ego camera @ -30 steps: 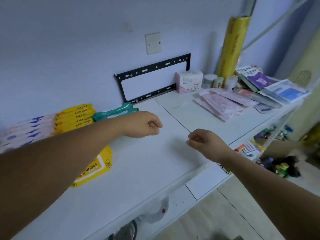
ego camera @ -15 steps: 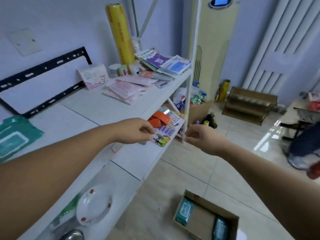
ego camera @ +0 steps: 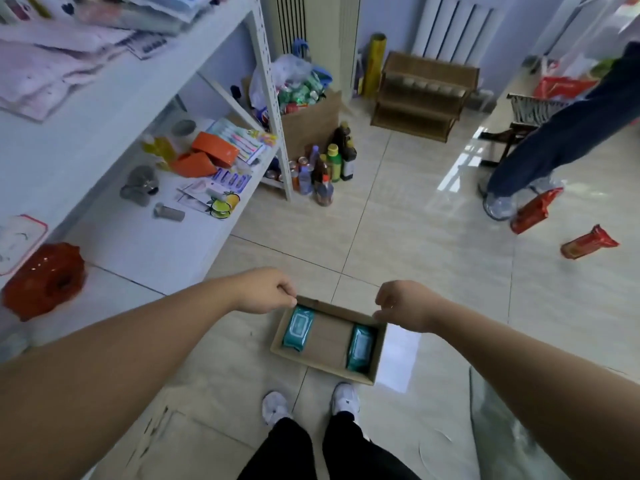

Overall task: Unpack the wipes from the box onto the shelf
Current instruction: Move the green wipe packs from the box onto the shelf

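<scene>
You stand over a pale tiled floor point(ego camera: 433, 271), with the white shelf point(ego camera: 114, 98) running along your left, its boards crowded with pink packets, orange packaging and a card of coloured pens. None of the lettering there is sharp enough to read. Both your bare arms reach forward. The left hand point(ego camera: 265, 291) and the right hand point(ego camera: 405, 304) each have their fingers curled in on nothing, and they hang well above the box point(ego camera: 329, 336), one over each far corner. At far right, another person's leg point(ego camera: 561, 133) in dark trousers steps across the tiles. The open cardboard box sits on the floor just ahead of your white shoes point(ego camera: 275, 407). A cluster of bottles point(ego camera: 329, 164) stands at the foot of the shelf's post. Inside the box lie the wipes, two teal packs. The left pack point(ego camera: 298, 328) lies flat against the left wall and the right pack point(ego camera: 360, 348) against the right wall, with bare cardboard between them. Each shows a pale label panel on top, its print too small to read. Two red packets point(ego camera: 588, 242) lie on the tiles near the other person's foot.
</scene>
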Demonstrator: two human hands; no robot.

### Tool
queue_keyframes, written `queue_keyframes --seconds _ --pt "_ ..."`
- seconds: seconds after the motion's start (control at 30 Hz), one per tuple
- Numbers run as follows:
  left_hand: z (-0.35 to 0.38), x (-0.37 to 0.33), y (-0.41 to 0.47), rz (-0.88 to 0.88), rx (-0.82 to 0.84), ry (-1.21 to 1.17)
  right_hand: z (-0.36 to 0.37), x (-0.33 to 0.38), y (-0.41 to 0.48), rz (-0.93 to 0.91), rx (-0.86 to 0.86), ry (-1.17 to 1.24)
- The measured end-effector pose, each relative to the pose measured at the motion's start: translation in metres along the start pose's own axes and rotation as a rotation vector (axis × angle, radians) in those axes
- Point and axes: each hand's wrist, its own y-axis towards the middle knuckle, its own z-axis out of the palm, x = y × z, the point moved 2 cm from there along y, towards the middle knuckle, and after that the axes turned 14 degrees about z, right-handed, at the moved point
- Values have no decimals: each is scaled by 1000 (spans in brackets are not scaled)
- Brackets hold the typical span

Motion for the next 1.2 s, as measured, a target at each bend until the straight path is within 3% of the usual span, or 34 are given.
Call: queue_keyframes --seconds 0.3,0.57,0.83,1.2 --pt "94 120 93 -180 71 -150 103 -36 118 91 185 -68" --pt "200 241 210 -349 -116 -470 214 -72 270 205 197 -49" --pt "301 337 302 -446 -67 -457 339 -109 395 234 277 -78" --pt "369 420 419 -518 -86 -325 412 -137 507 301 309 -121"
